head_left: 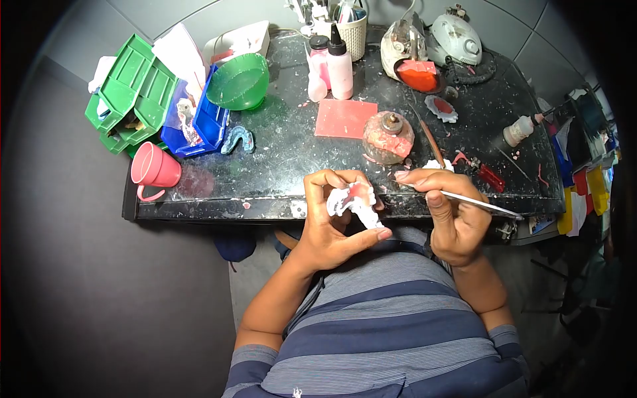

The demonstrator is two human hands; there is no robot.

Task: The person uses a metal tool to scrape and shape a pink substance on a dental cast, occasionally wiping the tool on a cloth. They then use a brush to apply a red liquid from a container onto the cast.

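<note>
My left hand (332,229) grips a white plaster dental cast (359,204) with pink wax on its inner face, thumb below and fingers around the far side. The cast is held in the air just over the table's front edge. To its right, my right hand (458,215) pinches a thin metal spatula (488,204) like a pen. Its handle points down to the right, and its tip by the fingertips is hard to make out. A gap separates the two hands. Beyond them stands a round glass spirit burner (388,137) with a pink wax piece on it.
Behind lie a pink wax sheet (345,119), a squeeze bottle (340,69) and a pan of red wax (418,76). Left are a green bowl (240,83), a blue bin (199,129), a pink mug (156,167) and a blue tray (238,139). A red knife (492,178) lies right.
</note>
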